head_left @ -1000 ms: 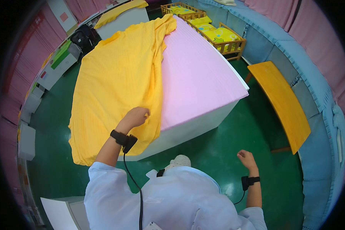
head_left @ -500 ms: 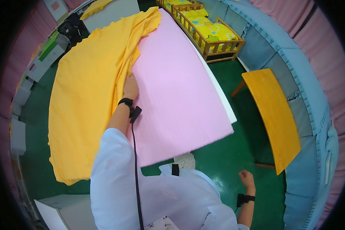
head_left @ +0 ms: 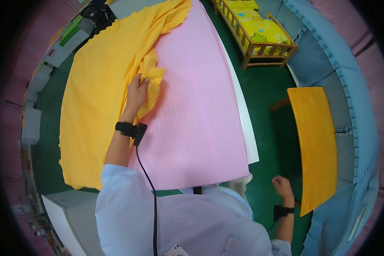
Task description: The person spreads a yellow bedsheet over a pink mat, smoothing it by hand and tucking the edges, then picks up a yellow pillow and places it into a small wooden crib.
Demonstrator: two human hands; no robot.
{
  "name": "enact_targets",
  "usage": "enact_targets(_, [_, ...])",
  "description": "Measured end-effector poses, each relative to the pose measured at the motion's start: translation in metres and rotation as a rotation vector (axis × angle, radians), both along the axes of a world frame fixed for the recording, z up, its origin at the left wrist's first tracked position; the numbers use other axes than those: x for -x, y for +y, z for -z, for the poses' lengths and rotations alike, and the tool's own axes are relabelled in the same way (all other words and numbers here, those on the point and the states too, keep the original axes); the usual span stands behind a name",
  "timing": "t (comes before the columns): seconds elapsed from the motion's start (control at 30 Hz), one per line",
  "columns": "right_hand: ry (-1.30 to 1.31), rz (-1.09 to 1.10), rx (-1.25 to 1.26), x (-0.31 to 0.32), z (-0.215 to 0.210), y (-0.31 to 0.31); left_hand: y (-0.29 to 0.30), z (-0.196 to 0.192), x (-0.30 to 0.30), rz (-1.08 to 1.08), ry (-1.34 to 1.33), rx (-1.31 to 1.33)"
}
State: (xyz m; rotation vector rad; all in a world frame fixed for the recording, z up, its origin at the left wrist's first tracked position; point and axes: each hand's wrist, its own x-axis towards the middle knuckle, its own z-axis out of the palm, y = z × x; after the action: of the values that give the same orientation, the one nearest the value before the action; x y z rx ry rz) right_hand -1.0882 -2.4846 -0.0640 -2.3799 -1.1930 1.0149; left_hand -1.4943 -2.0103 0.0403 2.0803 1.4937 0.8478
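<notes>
Head view: I see a yellow cloth lying over the left part of a pink cloth. The person's left hand grips a bunched fold of the yellow cloth. The right hand, curled in a loose fist, is right of the pink cloth. Farther right is an orange table. A wooden crib stands beyond the pink cloth's right edge.

The left hand pinches a yellow cloth partly covering a pink sheet.
</notes>
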Motion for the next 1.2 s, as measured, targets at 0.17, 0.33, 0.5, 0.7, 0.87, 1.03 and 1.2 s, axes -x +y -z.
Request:
enact_targets(0.17, [0.014,-0.206,-0.117,-0.049,0.002,0.05,-0.131,-0.093,-0.05,0.288,-0.915,0.685])
enact_targets(0.33, [0.091,-0.412,-0.202,-0.075,-0.002,0.078,-0.239,-0.097,-0.11,0.35,-0.775,0.69])
enact_targets(0.5, [0.19,-0.607,-0.251,-0.076,-0.017,0.093,-0.313,-0.059,-0.163,0.486,-0.282,0.573])
enact_targets(0.7, [0.411,-0.62,-0.431,-0.05,0.001,0.105,-0.363,0.002,-0.123,0.397,0.243,0.509])
enact_targets(0.87, [0.558,-0.495,-0.311,-0.01,0.017,0.103,-0.395,0.056,-0.079,0.151,0.392,0.381])
enact_targets(1.03, [0.616,-0.311,-0.197,0.003,0.044,0.096,-0.388,0.098,-0.067,-0.238,0.177,0.599])
enact_targets(1.2, [0.843,-0.239,-0.155,0.01,0.023,0.101,-0.383,0.113,-0.095,-0.521,-0.649,0.686])
